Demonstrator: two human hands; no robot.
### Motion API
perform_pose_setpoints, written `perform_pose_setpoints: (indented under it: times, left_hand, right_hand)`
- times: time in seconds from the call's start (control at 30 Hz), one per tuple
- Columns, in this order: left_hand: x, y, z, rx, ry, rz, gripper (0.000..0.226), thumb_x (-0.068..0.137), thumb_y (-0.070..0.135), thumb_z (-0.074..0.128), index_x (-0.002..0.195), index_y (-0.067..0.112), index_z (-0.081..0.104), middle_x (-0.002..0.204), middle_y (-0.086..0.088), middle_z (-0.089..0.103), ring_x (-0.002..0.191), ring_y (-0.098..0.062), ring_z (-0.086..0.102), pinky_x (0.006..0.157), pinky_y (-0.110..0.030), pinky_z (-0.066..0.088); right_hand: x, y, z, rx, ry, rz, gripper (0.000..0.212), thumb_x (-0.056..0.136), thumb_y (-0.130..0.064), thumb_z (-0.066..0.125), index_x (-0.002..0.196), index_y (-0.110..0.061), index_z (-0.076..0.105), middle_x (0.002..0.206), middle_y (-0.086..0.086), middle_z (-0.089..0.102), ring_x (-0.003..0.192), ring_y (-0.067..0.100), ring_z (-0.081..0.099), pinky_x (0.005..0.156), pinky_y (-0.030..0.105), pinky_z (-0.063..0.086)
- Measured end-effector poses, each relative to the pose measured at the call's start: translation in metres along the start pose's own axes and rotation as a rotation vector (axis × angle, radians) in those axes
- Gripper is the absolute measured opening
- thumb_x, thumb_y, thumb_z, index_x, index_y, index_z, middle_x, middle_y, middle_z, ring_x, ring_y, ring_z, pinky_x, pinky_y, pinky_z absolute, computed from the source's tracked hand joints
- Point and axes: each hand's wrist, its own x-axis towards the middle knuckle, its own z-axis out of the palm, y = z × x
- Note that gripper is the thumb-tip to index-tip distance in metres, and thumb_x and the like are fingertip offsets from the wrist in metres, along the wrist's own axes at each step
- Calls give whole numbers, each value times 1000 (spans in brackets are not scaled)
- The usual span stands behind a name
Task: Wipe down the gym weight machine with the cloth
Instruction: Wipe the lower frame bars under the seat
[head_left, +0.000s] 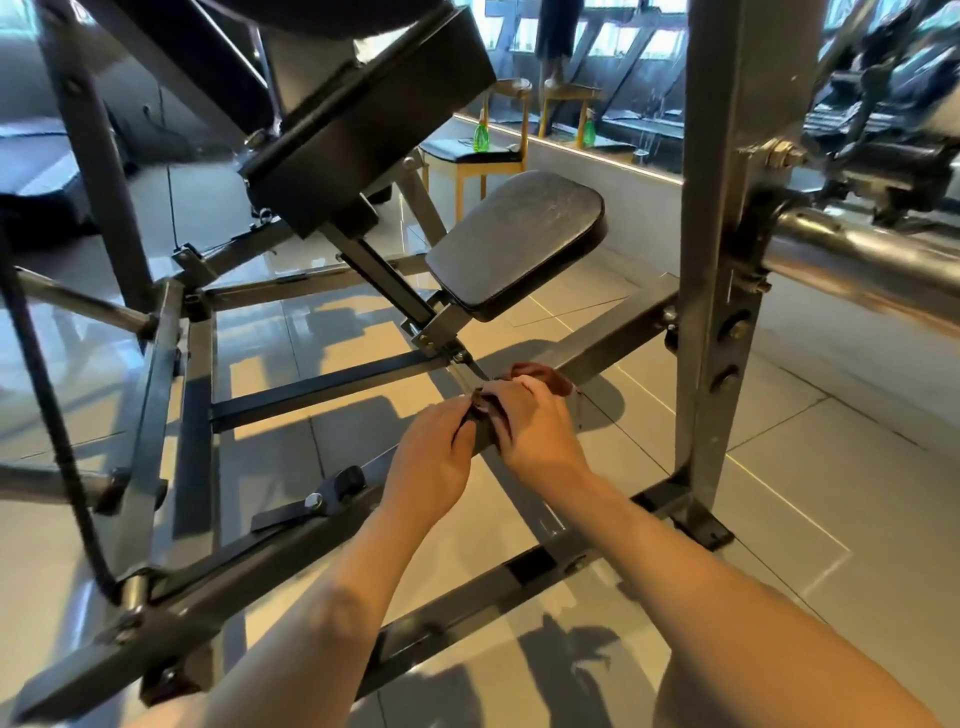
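Head view: your left hand and right hand clutch brown cloth on grey steel bar under black seat pad; wrap tight.

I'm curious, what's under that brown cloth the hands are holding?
A dark metal bar of the machine runs under the cloth. The left hand and right hand grip the cloth round it, hiding that stretch.
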Motion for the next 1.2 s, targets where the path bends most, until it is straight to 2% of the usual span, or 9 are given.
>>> perform_pose_setpoints:
  times: [0.17,0.3,0.43,0.57,0.67,0.83,1.0,1.07,1.2]
  left_hand:
    - [-1,-4,12,99,-17,-28,36,105,34,44,137,25,56,128,7,61,117,-11,50,106,-35,42]
    - [4,-2,10,-36,52,-40,22,107,33,40,102,32,62,96,15,63,93,-7,57,90,-38,49]
    - [-1,4,4,-65,47,-55,25,108,28,40,108,28,65,99,13,64,94,-4,55,88,-24,43]
    - [-2,7,-9,-49,-47,-27,19,108,26,41,110,29,60,90,21,57,91,6,51,79,-10,34]
    - [-6,9,-11,-86,-25,-37,18,108,24,42,110,33,57,90,26,54,92,9,50,75,-6,34]
    - [-9,9,-3,-145,13,-60,22,109,27,40,120,38,55,105,17,61,101,0,56,91,-18,42]
    - [-11,-6,1,-1,-96,-117,43,108,34,41,149,22,44,147,1,51,134,-16,47,115,-42,40]
    - [-11,-6,-2,5,-99,-107,44,108,31,42,151,21,43,150,0,48,136,-16,45,117,-43,38]
    - [-18,-6,-7,-41,-58,-85,37,108,23,42,145,22,49,145,2,53,131,-8,47,117,-35,37]
  right_hand:
    - [26,6,-24,-71,165,154,30,94,-45,47,98,-23,67,98,-4,63,98,15,59,90,31,50]
    - [16,-22,18,24,-26,203,11,98,-24,61,89,-21,66,88,-3,64,88,17,65,77,28,52]
    - [11,-7,13,108,23,194,16,94,-29,64,99,-15,70,96,9,70,93,25,68,90,47,56]
    - [19,2,0,144,148,250,28,99,-26,63,124,-25,52,129,-9,44,108,9,52,92,22,49]
    - [9,-8,15,93,105,171,35,100,-24,61,134,-22,56,133,-4,52,122,12,49,102,13,33]
    - [-3,1,22,5,-10,-122,48,77,-4,84,122,-3,68,125,14,68,120,31,63,112,45,45]
    - [3,18,6,32,146,132,36,101,-15,59,136,-24,60,139,-13,52,133,-1,37,115,14,20]
    - [6,13,11,41,165,199,37,101,-15,59,137,-20,59,143,-7,52,138,7,38,117,18,17]
    - [-2,-19,30,104,8,17,29,100,-19,51,114,-2,69,119,14,67,120,30,59,112,43,43]
